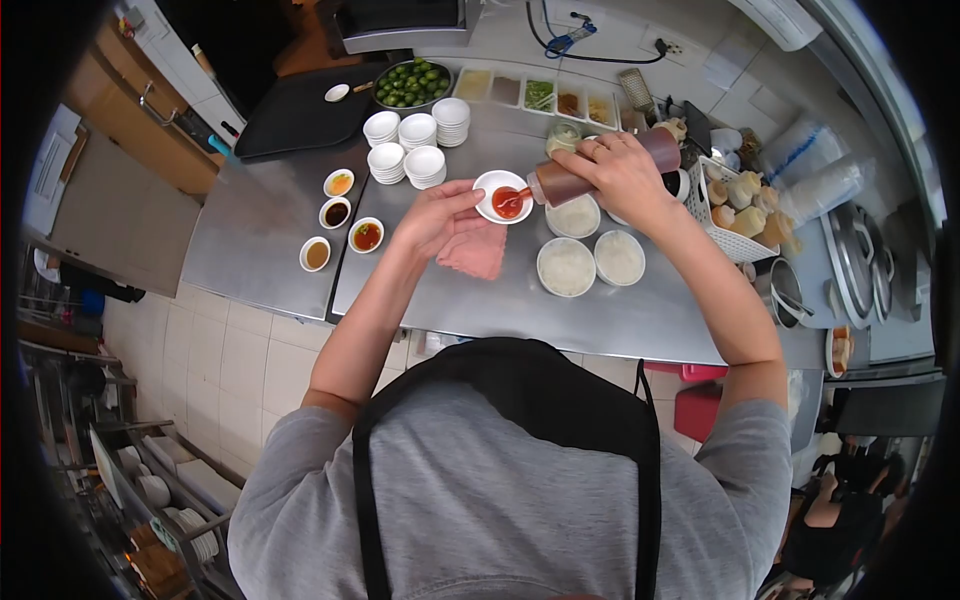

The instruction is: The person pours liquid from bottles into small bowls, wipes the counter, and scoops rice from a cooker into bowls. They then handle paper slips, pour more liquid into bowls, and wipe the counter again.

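My left hand [440, 218] grips the rim of a small white sauce dish [489, 208] and holds it above the counter. Red sauce [508, 203] lies in the dish. My right hand [618, 170] is wrapped round a squeeze bottle [562, 184], tipped on its side with its nozzle at the dish and red sauce at the tip. Below the dish lies a pink cloth [474, 252]. Bowls of white rice [566, 267] stand under and beside the bottle. Stacks of white dishes [424, 162] are behind my left hand.
Filled sauce dishes [366, 235] stand at the left. Behind are a bowl of green limes [412, 84], a black tray [300, 112] and ingredient containers [540, 96]. A white basket of bottles [736, 240] and metal lids [850, 262] occupy the right. Another person [835, 530] is at lower right.
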### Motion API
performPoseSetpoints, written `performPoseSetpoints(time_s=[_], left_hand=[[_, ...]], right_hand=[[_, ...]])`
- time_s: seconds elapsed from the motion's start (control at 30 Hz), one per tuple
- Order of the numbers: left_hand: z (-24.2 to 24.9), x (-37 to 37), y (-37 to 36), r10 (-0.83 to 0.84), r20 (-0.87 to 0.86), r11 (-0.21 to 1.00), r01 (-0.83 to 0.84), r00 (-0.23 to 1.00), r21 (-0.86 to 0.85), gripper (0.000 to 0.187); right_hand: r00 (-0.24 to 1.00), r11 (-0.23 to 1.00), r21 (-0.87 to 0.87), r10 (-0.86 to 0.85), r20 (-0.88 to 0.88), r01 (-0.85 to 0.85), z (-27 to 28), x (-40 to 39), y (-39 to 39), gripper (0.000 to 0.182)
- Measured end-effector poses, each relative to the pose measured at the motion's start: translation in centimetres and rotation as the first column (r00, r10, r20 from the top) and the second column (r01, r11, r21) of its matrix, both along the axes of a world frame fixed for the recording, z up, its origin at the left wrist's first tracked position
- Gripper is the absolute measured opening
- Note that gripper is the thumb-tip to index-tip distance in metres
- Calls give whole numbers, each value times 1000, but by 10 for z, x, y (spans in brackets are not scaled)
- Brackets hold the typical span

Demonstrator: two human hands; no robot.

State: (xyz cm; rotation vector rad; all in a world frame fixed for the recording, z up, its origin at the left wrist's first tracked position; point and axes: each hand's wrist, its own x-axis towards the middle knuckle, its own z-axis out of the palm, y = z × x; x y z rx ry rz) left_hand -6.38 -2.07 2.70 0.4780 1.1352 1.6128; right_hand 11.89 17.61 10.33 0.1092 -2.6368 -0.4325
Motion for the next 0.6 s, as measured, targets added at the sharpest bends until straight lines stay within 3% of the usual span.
performPoseSetpoints(time_s=[0.2, 0.27, 0.43, 0.53, 0.57, 0.6], left_hand=[[0, 8, 10, -10, 35, 1000, 10, 999, 14, 31], [5, 13, 14, -16, 40, 1000, 17, 999, -10, 31], [4, 20, 23, -100, 46, 995, 99, 994, 35, 32], [8, 23, 25, -96, 82, 994, 92, 992, 51, 32], [10, 24, 27, -107, 81, 993, 103, 991, 55, 32], [12, 26, 28, -122, 71, 990, 117, 990, 76, 32]], right_hand=[[998, 997, 42, -67, 6, 67, 3, 15, 4, 32], [997, 997, 13, -70, -14, 70, 2, 21, 7, 48], [991, 992, -3, -128, -35, 128, 1, 38, 10, 40], [987, 954, -258, -159, -12, 150, -3, 50, 15, 48], [985, 954, -255, -169, -14, 160, -5, 53, 16, 48], [981, 834, -525, -193, 12, 171, -7, 56, 17, 57]])
